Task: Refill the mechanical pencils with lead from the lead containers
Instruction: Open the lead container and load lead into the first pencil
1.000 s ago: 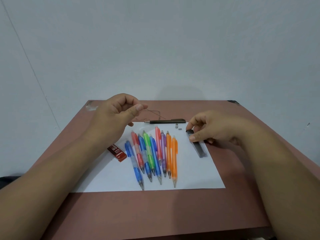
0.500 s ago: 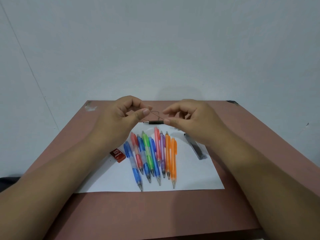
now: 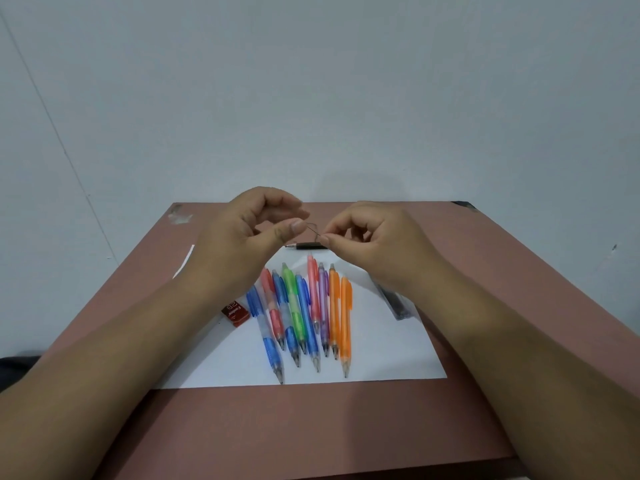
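Both hands raised above the far part of the table (image 3: 519, 271), fingertips nearly meeting. Left hand (image 3: 242, 237): fingers curled, thumb and forefinger pinching one end of a thin dark strand (image 3: 313, 228), probably a pencil lead, though it is too fine to be sure. Right hand (image 3: 374, 240): thumb and forefinger pinching the other end of the same strand, remaining fingers curled. Directly below and behind the fingertips a black pencil (image 3: 306, 245) lies crosswise at the far edge of the white sheet (image 3: 381, 355), tip pointing left, its right end hidden by the right hand. On the sheet, a row of coloured pencils (image 3: 304, 313) lies side by side, tips toward the viewer: blue, red, blue, green, blue, pink, purple, two orange. Red lead box (image 3: 235, 311) sits at the sheet's left edge, just beside the outermost blue pencil, partly covered by the left forearm. Dark lead tube (image 3: 398, 303) lies on the right side of the sheet, partly under the right wrist.
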